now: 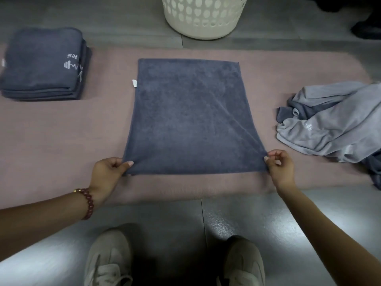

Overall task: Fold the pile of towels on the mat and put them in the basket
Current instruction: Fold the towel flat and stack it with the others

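A dark grey towel (185, 116) lies spread flat in the middle of the pink mat (61, 141), a small white tag on its left edge. My left hand (107, 174) pinches its near left corner. My right hand (280, 168) pinches its near right corner. A stack of folded dark grey towels (43, 65) with white lettering sits at the mat's far left. A crumpled pile of light and dark grey towels (334, 122) lies at the right. The white perforated basket (204, 15) stands on the floor beyond the mat, top centre.
Grey tiled floor (169, 234) surrounds the mat. My two beige shoes (109, 259) stand on the floor just below the mat's near edge. A dark object (367, 29) sits at the top right corner.
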A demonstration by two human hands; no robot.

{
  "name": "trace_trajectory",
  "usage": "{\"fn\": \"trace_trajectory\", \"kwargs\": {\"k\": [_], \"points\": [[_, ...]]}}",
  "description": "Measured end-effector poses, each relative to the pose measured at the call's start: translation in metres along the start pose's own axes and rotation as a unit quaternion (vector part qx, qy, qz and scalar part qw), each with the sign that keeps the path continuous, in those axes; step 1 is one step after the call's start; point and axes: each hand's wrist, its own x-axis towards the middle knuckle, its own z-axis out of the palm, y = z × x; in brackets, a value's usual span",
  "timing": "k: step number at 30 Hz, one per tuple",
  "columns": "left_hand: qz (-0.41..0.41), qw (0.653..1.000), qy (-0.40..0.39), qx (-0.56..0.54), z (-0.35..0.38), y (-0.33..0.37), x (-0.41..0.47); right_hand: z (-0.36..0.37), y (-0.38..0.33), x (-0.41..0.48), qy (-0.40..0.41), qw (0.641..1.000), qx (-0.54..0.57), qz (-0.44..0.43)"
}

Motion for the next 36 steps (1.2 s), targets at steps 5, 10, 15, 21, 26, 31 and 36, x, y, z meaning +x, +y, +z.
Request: {"fn": "trace_trajectory", "kwargs": {"k": [5,10,15,21,26,31,36], "points": [[-0.039,0.997,0.065,-0.033,0.013,-0.013,0.001,0.014,0.005,-0.01,-0.029,0.985,-0.16,-0.066],[0.09,0.988,-0.074,0.101,0.004,-0.015,0.002,0.009,0.011,-0.003,-0.051,0.978,-0.177,-0.093],[0.14,0.962,-0.184,0.144,-0.02,-0.013,-0.002,-0.004,0.004,-0.005,-0.145,0.988,-0.051,0.022],[0.259,0.942,-0.142,0.158,-0.026,-0.006,0.0,-0.014,-0.01,-0.006,-0.21,0.977,-0.014,-0.043],[0.393,0.875,-0.115,0.258,-0.023,0.017,0.019,-0.015,-0.014,0.003,-0.117,0.963,-0.066,-0.233],[0.381,0.822,-0.266,0.329,-0.028,0.027,0.035,-0.02,-0.025,0.014,-0.17,0.888,-0.153,-0.399],[0.19,0.888,-0.295,0.298,-0.037,0.035,0.046,-0.036,-0.03,0.017,-0.312,0.876,-0.233,-0.286]]}}
